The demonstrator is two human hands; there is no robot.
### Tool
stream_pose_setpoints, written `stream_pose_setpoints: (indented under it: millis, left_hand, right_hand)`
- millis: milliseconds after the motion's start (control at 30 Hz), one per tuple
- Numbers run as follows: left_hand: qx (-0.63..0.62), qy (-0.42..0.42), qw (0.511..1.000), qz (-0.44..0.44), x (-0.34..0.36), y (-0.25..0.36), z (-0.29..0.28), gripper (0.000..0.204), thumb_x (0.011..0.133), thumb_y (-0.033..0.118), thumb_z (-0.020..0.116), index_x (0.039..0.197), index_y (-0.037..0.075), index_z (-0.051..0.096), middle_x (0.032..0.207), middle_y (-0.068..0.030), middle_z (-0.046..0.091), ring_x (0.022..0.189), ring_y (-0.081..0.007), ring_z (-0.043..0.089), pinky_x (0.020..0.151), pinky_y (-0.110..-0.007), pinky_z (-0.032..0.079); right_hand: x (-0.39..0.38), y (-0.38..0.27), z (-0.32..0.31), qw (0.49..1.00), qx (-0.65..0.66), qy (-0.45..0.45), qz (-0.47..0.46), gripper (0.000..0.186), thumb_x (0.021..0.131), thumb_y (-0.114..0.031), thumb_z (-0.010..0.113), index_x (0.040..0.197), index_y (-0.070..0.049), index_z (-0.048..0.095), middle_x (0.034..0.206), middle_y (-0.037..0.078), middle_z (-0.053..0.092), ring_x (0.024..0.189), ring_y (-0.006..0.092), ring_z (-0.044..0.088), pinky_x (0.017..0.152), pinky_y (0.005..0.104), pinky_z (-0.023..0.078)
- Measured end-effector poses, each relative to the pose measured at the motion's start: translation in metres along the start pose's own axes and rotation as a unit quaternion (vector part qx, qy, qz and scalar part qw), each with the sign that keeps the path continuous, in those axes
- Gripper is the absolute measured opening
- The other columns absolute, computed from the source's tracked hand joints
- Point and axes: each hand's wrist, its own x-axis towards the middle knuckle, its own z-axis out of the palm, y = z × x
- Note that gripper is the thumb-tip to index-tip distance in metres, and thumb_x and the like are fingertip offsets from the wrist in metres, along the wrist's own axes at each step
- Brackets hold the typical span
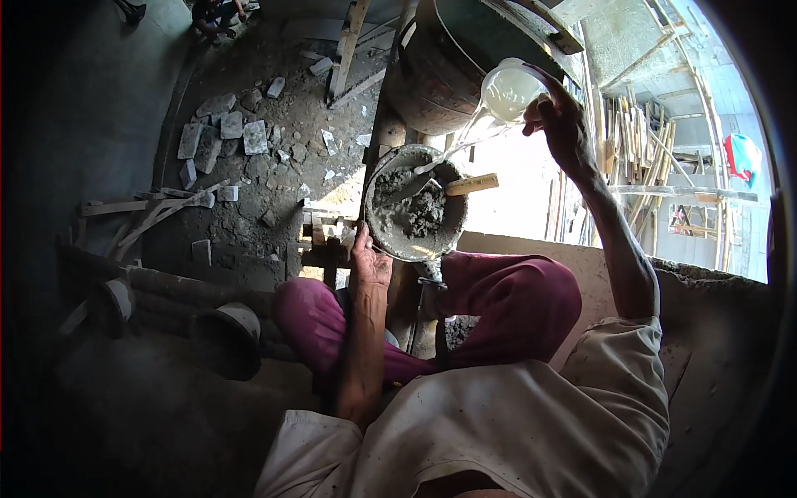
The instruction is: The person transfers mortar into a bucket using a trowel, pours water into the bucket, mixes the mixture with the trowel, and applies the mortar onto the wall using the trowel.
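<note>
A round bucket (pixel 373 235) of wet grey mortar (pixel 426 214) stands in front of me. My left hand (pixel 371 262) grips its near left edge, the thumb against the outside and some fingers hidden. Raised at the right, my right hand (pixel 558 124) is closed on a pale translucent water dipper (pixel 513 93). The dipper is tipped, and a stream of water (pixel 467 141) runs from it into the bucket. A trowel (pixel 471 184) rests in the mortar, its wooden handle sticking out over the right rim.
Beyond the bucket stands a large drum (pixel 433 76). Broken blocks (pixel 232 124) and rubble lie on the floor far left, near wooden trestles (pixel 154 212). Two dark buckets (pixel 226 340) are at lower left. Another person (pixel 217 17) crouches far off. Timber poles (pixel 639 149) lean outside right.
</note>
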Motion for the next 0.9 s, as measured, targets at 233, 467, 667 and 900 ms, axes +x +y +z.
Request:
stream_pose_setpoints:
  millis: [233,467,667,900]
  left_hand:
    - [0.012,0.009,1.0,0.006,0.016,0.006,-0.025,0.028,0.089,0.023,0.062,0.066,0.014,0.049,0.108,-0.014,0.066,0.111,-0.0289,0.058,0.101,-0.052,0.041]
    - [0.151,0.08,0.985,0.016,-0.003,0.018,-0.004,0.03,0.083,0.037,0.069,0.095,0.013,0.056,0.117,-0.0092,0.058,0.11,-0.0248,0.055,0.093,-0.049,0.046]
    - [0.421,0.224,0.879,0.013,-0.003,-0.014,0.026,0.054,0.078,0.059,0.067,0.107,0.015,0.056,0.107,-0.0002,0.054,0.1,-0.0186,0.051,0.077,-0.035,0.042]
    - [0.581,0.189,0.774,0.166,0.01,-0.005,-0.011,0.062,0.089,0.058,0.051,0.117,0.004,0.056,0.093,-0.0119,0.061,0.081,-0.0256,0.057,0.073,-0.039,0.046]
  right_hand:
    - [0.015,0.004,-0.014,0.99,0.127,0.011,0.054,0.043,0.094,-0.011,0.037,0.136,-0.009,0.046,0.082,0.014,0.063,0.068,0.0181,0.066,0.069,0.0311,0.057]
    - [0.111,0.038,-0.012,0.982,0.032,-0.121,0.144,0.04,0.097,-0.014,0.039,0.136,-0.01,0.047,0.082,0.009,0.062,0.06,0.0091,0.056,0.058,0.025,0.052]
    - [0.148,0.096,-0.015,0.946,-0.316,-0.024,0.068,0.038,0.086,-0.015,0.054,0.123,-0.011,0.059,0.09,0.016,0.068,0.066,0.0289,0.066,0.057,0.04,0.05]
    - [-0.023,0.049,0.051,0.857,-0.316,-0.091,-0.397,0.03,0.075,-0.006,0.063,0.104,-0.011,0.06,0.093,0.004,0.059,0.078,0.021,0.06,0.055,0.0317,0.051]
